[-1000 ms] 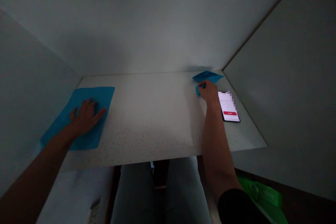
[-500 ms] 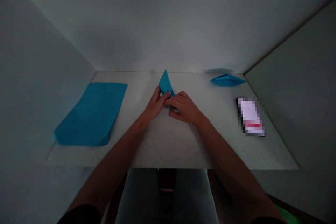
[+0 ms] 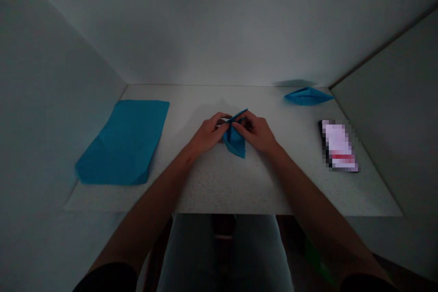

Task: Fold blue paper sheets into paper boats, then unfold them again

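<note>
A piece of folded blue paper [image 3: 235,141] is held just above the middle of the table, with one pointed flap hanging toward me and a thin edge rising at the top. My left hand [image 3: 212,131] pinches its left side between thumb and fingers. On the other side, my right hand [image 3: 257,131] grips the paper near its upper right edge, thumb in front. The fingertips behind the paper are partly hidden.
Several blue sheets or one large blue sheet [image 3: 126,141] lie at the table's left, overhanging its edge. A folded blue paper boat [image 3: 309,96] rests at the back right, with a phone [image 3: 340,146] nearer. Walls enclose the white table [image 3: 226,187] on three sides.
The folded paper has been turned: its point stood up and away before, and now a flap hangs toward me. My hands have moved apart to its two sides. The view has shifted slightly.
</note>
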Tool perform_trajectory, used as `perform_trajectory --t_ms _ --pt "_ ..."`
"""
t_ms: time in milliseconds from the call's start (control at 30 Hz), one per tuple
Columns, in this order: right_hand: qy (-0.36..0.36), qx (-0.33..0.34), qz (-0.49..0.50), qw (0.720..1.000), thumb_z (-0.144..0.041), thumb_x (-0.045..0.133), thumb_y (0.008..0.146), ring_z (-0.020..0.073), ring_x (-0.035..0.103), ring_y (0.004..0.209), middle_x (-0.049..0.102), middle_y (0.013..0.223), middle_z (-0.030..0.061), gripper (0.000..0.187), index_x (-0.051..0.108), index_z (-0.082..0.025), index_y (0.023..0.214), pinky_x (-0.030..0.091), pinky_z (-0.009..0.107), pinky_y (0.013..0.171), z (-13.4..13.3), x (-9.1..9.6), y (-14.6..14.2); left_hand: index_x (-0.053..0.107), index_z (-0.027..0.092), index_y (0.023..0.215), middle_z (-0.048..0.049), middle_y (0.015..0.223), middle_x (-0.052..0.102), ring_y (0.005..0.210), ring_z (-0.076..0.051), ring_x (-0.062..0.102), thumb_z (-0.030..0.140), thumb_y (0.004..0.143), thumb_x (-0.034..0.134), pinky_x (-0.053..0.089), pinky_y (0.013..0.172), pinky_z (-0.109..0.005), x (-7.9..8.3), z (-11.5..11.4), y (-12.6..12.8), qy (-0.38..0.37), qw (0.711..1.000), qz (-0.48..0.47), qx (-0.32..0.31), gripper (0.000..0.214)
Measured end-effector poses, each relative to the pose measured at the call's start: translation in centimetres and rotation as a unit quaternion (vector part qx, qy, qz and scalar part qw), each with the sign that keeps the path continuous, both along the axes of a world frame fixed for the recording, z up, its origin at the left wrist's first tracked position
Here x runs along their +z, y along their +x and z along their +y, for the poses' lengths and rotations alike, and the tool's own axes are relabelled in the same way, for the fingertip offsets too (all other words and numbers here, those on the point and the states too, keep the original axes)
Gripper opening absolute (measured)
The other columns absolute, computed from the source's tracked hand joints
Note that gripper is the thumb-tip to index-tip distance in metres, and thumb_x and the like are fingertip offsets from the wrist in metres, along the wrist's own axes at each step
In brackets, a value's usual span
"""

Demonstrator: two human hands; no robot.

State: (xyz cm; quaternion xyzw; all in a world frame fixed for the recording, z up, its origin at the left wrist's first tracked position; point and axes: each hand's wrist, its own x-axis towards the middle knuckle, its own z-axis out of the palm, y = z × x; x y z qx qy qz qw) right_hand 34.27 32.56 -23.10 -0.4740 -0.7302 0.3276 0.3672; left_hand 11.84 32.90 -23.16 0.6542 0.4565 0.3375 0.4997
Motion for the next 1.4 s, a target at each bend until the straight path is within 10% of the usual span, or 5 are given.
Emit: perform_trajectory --t_ms 133,300,700,1033,1400 --pt "0.004 -0.05 0.047 0.998 -0.053 0.074 0.098 0.0133 0.05 0.058 0.069 0.086 -0.0025 0.032 0.062 -0.027 0.111 0.038 0.03 0.057 0.3 -0.4 0.8 0.074 0.022 0.112 -0.0056 0.1 0.082 0.082 -0.018 0.076 0.034 0.103 0.067 0.059 0.076 -0.03 0.2 0.0 -0.2 0.065 0.995 0.078 -0.004 0.017" --pt "-0.022 -0.033 0.094 0.995 -0.048 0.073 0.094 0.0149 0.051 0.063 0.064 0.086 -0.002 0.027 0.061 -0.028 0.108 0.039 0.03 0.059 1.0 -1.1 0.4 0.066 0.023 0.144 -0.0072 0.115 0.081 0.082 -0.019 0.075 0.024 0.093 0.075 0.06 0.079 -0.034 -0.1 0.2 -0.1 0.087 0.987 0.133 0.008 0.052" --pt "-0.137 0.017 0.351 0.926 -0.043 0.078 0.083 0.0131 0.042 0.054 0.049 0.066 -0.0092 0.029 0.058 -0.03 0.1 0.035 0.027 0.054 1.4 -0.2 -0.1 0.057 0.028 0.159 -0.016 0.156 0.064 0.123 -0.026 0.074 0.046 0.096 0.084 0.065 0.087 -0.033 -0.4 0.1 -0.1 0.214 0.976 0.029 0.004 0.071" --pt "-0.097 0.01 0.267 0.959 -0.07 0.081 0.09 0.0185 0.062 0.071 0.073 0.089 0.0002 0.048 0.06 -0.032 0.11 0.044 0.029 0.058 0.5 0.5 -0.9 0.076 0.022 0.132 -0.0121 0.132 0.072 0.114 -0.025 0.074 0.044 0.099 0.077 0.065 0.093 -0.037 0.3 -0.7 0.2 0.314 0.942 0.114 0.039 0.04" --pt "0.09 0.039 -0.063 0.993 -0.046 0.077 0.094 0.0278 0.066 0.098 0.072 0.12 0.0106 0.048 0.062 -0.026 0.135 0.055 0.044 0.09 0.1 0.3 0.5 0.083 0.02 0.101 -0.0038 0.091 0.077 0.081 -0.017 0.067 0.044 0.108 0.063 0.055 0.075 -0.029 0.1 0.9 -0.2 0.078 0.987 0.007 0.139 0.032"
